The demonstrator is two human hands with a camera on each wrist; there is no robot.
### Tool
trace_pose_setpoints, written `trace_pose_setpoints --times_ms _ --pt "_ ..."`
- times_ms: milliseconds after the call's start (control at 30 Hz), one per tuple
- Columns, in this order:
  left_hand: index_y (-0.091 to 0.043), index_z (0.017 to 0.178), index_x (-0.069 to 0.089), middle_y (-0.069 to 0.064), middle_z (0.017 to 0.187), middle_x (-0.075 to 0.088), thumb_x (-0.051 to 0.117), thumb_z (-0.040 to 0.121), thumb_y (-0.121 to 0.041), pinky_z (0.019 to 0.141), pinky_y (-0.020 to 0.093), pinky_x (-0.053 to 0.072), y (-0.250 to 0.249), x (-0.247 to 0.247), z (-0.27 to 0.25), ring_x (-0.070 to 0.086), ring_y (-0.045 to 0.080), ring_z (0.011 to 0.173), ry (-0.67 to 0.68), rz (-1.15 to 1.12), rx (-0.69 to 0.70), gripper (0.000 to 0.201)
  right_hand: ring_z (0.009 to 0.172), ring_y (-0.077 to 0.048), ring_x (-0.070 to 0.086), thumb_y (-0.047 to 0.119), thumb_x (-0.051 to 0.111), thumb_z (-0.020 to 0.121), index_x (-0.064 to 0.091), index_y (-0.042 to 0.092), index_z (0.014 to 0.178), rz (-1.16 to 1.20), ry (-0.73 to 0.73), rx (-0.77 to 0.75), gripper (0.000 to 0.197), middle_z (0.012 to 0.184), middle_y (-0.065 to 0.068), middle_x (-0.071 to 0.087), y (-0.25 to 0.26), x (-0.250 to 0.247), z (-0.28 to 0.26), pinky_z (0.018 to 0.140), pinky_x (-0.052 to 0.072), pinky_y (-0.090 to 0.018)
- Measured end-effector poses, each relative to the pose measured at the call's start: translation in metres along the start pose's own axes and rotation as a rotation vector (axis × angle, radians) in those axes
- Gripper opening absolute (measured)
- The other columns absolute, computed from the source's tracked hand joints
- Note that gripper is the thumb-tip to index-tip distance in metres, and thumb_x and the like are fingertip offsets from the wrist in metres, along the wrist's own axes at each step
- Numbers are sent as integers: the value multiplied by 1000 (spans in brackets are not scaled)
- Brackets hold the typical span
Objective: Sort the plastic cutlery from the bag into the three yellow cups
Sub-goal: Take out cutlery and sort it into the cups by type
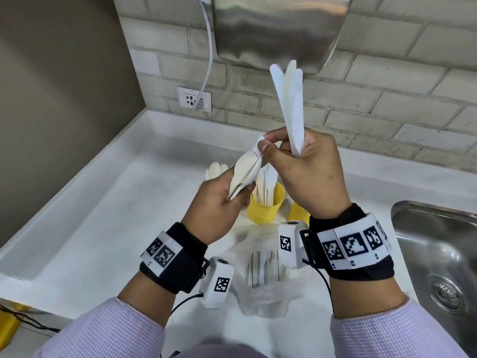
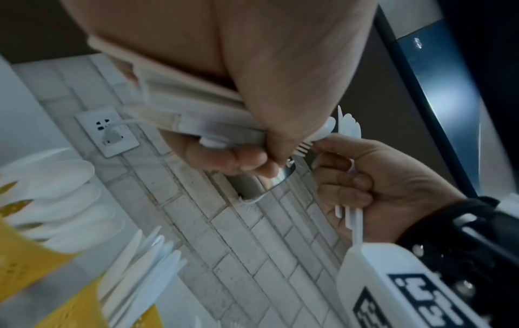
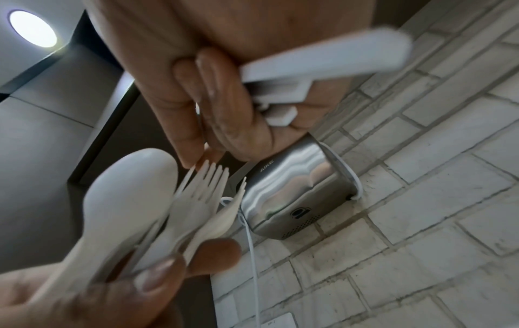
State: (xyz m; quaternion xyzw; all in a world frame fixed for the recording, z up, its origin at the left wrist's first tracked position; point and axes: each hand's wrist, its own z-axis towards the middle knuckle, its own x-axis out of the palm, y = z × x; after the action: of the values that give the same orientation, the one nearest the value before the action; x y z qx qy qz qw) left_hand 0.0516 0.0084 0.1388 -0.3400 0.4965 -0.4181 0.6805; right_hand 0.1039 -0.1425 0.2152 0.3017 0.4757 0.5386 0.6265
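My left hand (image 1: 238, 193) grips a mixed bunch of white spoons and forks (image 1: 246, 171) above the cups. My right hand (image 1: 269, 144) holds three white knives (image 1: 290, 107) upright in its curled fingers, while its thumb and forefinger touch the tips of the left hand's bunch. In the right wrist view a spoon (image 3: 132, 193) and a fork (image 3: 205, 195) of that bunch fan out just below the fingertips (image 3: 193, 159). A yellow cup (image 1: 265, 208) with knives stands below. A second yellow cup (image 1: 298, 214) and a spoon-filled cup (image 1: 215, 170) are partly hidden. The clear bag (image 1: 263, 293) holds more cutlery.
A steel sink (image 1: 436, 244) lies at the right. On the tiled wall hang a steel hand dryer (image 1: 278, 29) and a socket (image 1: 194, 99) with a white cable. The white counter (image 1: 116, 228) runs left to a raised edge.
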Motion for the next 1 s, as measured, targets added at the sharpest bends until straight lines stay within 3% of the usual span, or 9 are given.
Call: trace_pose_setpoints --times_ms 67,133,267,400,500,633,767,900,1000 --pt "-33 93 55 -14 70 61 56 100 -11 61 12 39 3 0 2 57 1 61 -32 70 20 23 55 -19 60 14 77 89 77 15 84 33 -23 -16 5 59 -12 64 0 0 1 61 54 -28" --pt "-35 101 55 -18 76 62 53 96 -18 65 18 42 6 -1 3 58 4 69 -54 119 40 18 64 -23 68 11 76 90 77 15 85 80 -43 -33 6 73 -22 70 0 2 0 66 55 -28" --pt "-38 109 54 -24 81 61 41 83 -38 71 26 46 7 -4 2 60 11 79 -88 172 86 28 69 -16 68 9 72 93 74 14 87 173 -86 -70 8 76 -10 73 3 4 -1 70 55 -24" --pt "-37 123 54 -18 85 64 44 84 -31 74 38 53 10 -5 -1 63 21 82 -94 212 93 40 59 -7 53 15 66 98 67 16 93 212 -134 -67 5 72 3 62 2 3 1 60 43 -23" --pt "-35 120 55 -18 84 63 45 85 -29 74 38 53 10 -4 -1 61 19 80 -105 204 83 37 65 -10 55 14 68 97 67 12 94 124 -83 -64 4 75 -9 64 1 1 0 63 47 -20" --pt "-37 112 54 -20 82 62 42 84 -37 70 33 51 6 -2 -1 57 13 75 -99 183 80 31 76 -30 58 17 73 95 67 1 92 47 -6 -80 18 83 -24 62 1 -1 -3 66 48 -25" --pt "-34 113 56 -19 82 62 46 87 -29 68 31 49 7 0 0 56 12 74 -87 183 57 29 76 -17 59 13 66 98 63 6 96 34 -60 -111 8 80 -2 64 3 -2 -4 70 46 -16" --pt "-35 107 52 -17 77 63 53 91 -8 64 17 43 5 2 -1 58 2 69 -49 136 53 31 68 -2 54 14 53 104 51 10 99 12 -120 -150 6 76 13 60 3 -2 -2 68 41 -17" --pt "-38 103 48 -13 75 63 52 90 -7 64 21 42 3 3 -1 58 4 67 -25 129 60 34 63 -1 54 17 49 107 46 13 102 20 -166 -175 7 73 22 63 5 -2 -2 66 41 -20"
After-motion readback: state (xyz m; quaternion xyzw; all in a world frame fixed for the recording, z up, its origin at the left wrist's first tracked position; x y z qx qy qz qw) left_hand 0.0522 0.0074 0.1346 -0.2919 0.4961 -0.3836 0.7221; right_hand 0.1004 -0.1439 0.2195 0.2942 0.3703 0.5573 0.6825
